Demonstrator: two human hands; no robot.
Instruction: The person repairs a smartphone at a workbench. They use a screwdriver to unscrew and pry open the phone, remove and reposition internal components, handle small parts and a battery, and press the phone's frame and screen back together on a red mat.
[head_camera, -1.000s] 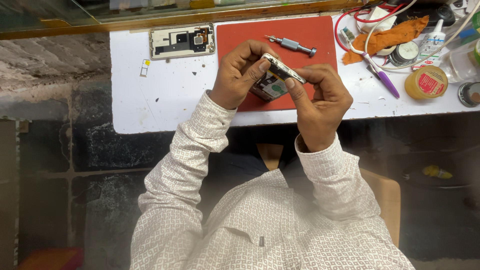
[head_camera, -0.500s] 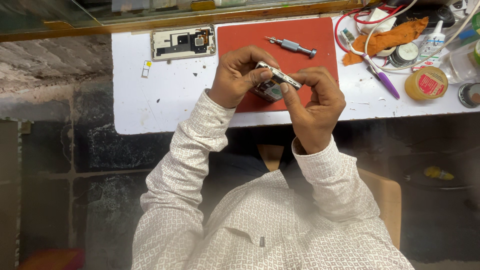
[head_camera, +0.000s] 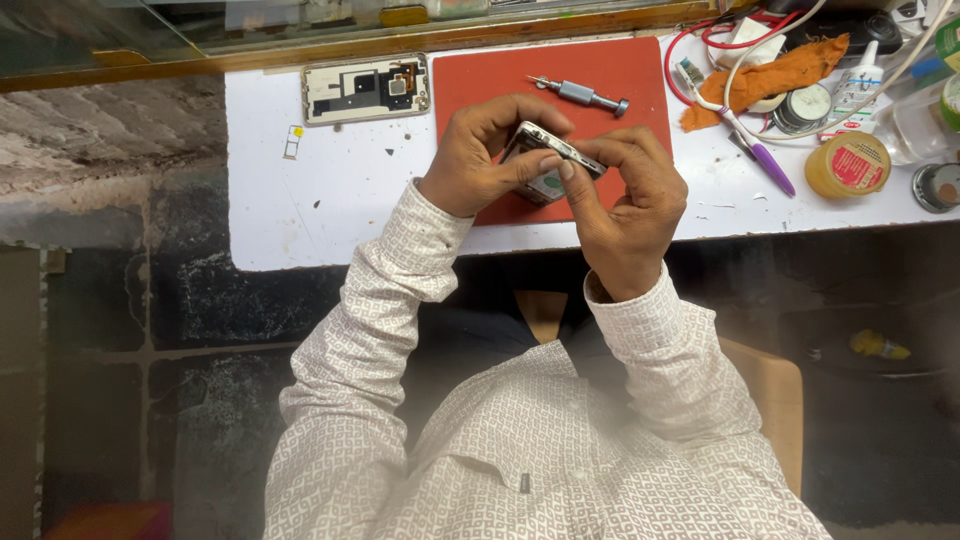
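Note:
A silver-edged phone body (head_camera: 548, 152) is held tilted on its edge above the red work mat (head_camera: 620, 72). My left hand (head_camera: 478, 155) grips its left end, thumb pressed on the face. My right hand (head_camera: 628, 195) grips the right end, fingers curled over the top rim. A small screwdriver (head_camera: 582, 94) lies on the mat just beyond my hands. The phone's detached back frame (head_camera: 366, 88) lies flat on the white table (head_camera: 330, 200) to the left of the mat.
A tiny card tray (head_camera: 294, 142) lies left of the frame. At the right sit a purple-handled tool (head_camera: 762, 160), an orange cloth (head_camera: 772, 72), a yellow-lidded jar (head_camera: 848, 165), a white bottle (head_camera: 862, 72), red and white cables and round tins.
Both hands have shifted slightly on the phone body and turned it a little; my right fingers have closed further over its top edge. Nothing on the table has moved.

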